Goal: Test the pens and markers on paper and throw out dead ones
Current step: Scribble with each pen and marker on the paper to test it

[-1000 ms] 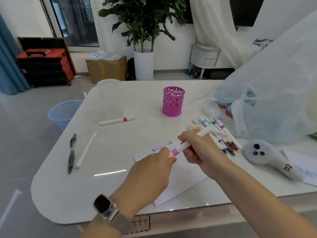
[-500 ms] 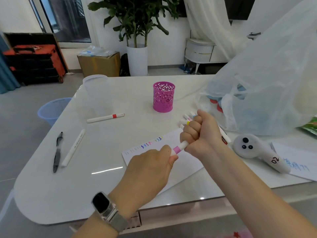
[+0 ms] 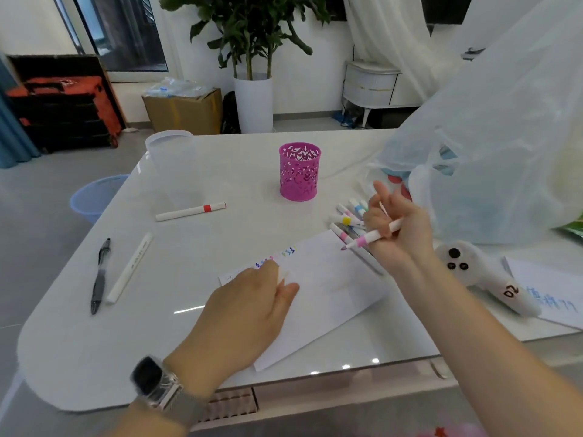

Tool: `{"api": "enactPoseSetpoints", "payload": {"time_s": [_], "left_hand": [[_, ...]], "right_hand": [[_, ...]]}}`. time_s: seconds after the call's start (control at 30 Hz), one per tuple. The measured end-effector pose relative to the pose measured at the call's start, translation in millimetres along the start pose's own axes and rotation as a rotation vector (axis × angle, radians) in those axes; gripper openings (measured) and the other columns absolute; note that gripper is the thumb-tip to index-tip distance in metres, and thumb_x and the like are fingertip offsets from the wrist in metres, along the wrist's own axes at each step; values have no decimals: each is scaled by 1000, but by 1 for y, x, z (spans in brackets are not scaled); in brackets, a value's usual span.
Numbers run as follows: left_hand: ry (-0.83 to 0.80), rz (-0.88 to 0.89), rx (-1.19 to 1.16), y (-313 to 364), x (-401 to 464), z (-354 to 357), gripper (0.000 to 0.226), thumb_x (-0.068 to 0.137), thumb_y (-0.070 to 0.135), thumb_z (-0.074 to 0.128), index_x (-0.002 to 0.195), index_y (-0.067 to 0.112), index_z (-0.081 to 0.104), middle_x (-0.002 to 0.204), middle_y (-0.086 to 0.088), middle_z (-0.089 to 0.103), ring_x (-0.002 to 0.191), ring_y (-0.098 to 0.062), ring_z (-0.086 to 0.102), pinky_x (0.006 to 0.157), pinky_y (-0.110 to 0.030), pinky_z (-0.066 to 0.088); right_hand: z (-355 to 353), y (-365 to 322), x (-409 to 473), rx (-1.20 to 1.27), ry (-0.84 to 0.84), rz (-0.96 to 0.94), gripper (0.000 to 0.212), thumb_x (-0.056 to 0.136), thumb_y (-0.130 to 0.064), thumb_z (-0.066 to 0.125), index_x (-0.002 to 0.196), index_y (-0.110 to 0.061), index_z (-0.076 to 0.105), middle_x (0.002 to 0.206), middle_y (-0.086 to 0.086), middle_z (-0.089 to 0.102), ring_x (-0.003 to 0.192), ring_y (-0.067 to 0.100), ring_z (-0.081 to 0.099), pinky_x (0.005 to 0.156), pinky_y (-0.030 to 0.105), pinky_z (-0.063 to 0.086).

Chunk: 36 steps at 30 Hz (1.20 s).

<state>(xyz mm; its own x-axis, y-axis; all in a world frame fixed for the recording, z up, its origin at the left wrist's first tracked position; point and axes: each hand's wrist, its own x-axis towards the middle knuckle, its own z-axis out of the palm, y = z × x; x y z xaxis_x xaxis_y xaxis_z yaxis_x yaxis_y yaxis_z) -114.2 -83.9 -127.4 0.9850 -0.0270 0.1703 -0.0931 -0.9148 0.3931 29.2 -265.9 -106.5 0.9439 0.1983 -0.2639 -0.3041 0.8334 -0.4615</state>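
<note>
**Pink marker uncapped in your right hand, cap in your left**

At the far left of the frame, off the desk (image 3: 94,357), a blue basket (image 3: 91,197) stands on the floor. On the desk's left part a black pen (image 3: 99,275) lies just beside a white marker (image 3: 129,268), both pointing away from you. Above them in the frame stands a clear cup (image 3: 172,165), and just right of it lies a white marker with a red band (image 3: 191,211).

Your left hand (image 3: 243,313), watch (image 3: 151,378) at the wrist, sits at lower centre over the near left part of the paper (image 3: 331,298). Its grip is closed: thumb and fingers pinch a small white cap (image 3: 283,274). Just above the fingers, a row of coloured squiggles (image 3: 280,255) runs along the paper's far edge.

A pink holder (image 3: 299,171) stands at upper centre.

Right of centre, a bunch of markers (image 3: 348,216) lies on the desk at the paper's far right corner. Your right hand (image 3: 400,234) is raised over them, its grip closed on the pink marker (image 3: 370,237), which is held between the fingers while the index finger points up. The marker's bare tip points left and slightly down, above the paper's right edge; I cannot tell whether it touches.

At the right, a large white bag (image 3: 504,152) rests on the desk, with a white plush toy (image 3: 479,272) below it and a second sheet (image 3: 555,294) at the frame's right edge.
</note>
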Motion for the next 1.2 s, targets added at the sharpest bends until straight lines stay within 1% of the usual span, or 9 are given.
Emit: {"api": "enactPoseSetpoints", "payload": {"time_s": [0.13,0.23,0.33,0.4,0.5,0.6,0.73,0.83,1.2], "left_hand": [[-6,83,110,-4,2,6,23,92,44,48,98,24,39,99,12,40,98,-9,40,75,-22,30],[-89,5,207,-12,-1,12,36,89,48,50,110,22,38,112,9,43,111,-14,39,84,-26,33],[-141,-45,204,-17,-2,13,40,89,50,49,115,24,33,117,9,43,110,-13,40,86,-26,35],[-159,-48,169,-17,-3,10,44,88,49,52,118,24,31,119,8,43,110,-13,42,86,-25,36],[-170,-63,128,-16,-3,4,48,86,50,55,118,25,29,121,6,43,107,-14,45,84,-24,37],[-171,-52,133,-16,-3,2,49,87,50,54,120,25,29,121,7,42,108,-13,43,86,-25,37],[-168,-20,151,-16,-2,1,46,88,51,51,119,25,29,121,8,40,107,-13,40,88,-25,36],[-162,-7,157,-17,-2,3,46,90,52,47,121,25,27,123,10,38,113,-13,37,94,-27,35],[-183,-6,199,-17,-1,8,45,92,51,44,123,24,26,126,10,36,117,-13,34,95,-27,34]], "right_hand": [[-3,13,8,-8,-71,103,53,97,-31,35,77,-3,75,88,13,55,65,20,51,59,26,43],[-8,22,11,-204,-75,167,68,94,-41,25,49,-9,64,69,7,47,47,16,31,44,20,27],[-6,31,12,-260,-61,143,76,94,-62,30,58,-9,71,47,2,45,38,11,35,37,15,26],[-1,39,14,-320,-75,64,60,88,-61,46,68,-12,74,55,2,57,42,8,47,35,14,29],[2,50,19,-506,-117,-67,18,80,-25,69,68,-15,63,58,-2,52,45,4,35,36,13,24],[-3,58,26,-772,-57,-239,25,88,-4,62,69,-15,50,58,4,55,43,6,32,39,18,26],[-13,68,25,-1071,-19,-360,30,99,-22,47,78,-10,65,63,5,63,45,9,45,39,21,34],[-18,71,26,-1035,26,-374,50,100,-31,44,62,-8,66,60,10,61,40,15,44,38,22,34],[-19,75,25,-1298,-38,-442,42,93,-27,59,68,6,63,45,-6,56,38,9,51,42,21,45]]}}
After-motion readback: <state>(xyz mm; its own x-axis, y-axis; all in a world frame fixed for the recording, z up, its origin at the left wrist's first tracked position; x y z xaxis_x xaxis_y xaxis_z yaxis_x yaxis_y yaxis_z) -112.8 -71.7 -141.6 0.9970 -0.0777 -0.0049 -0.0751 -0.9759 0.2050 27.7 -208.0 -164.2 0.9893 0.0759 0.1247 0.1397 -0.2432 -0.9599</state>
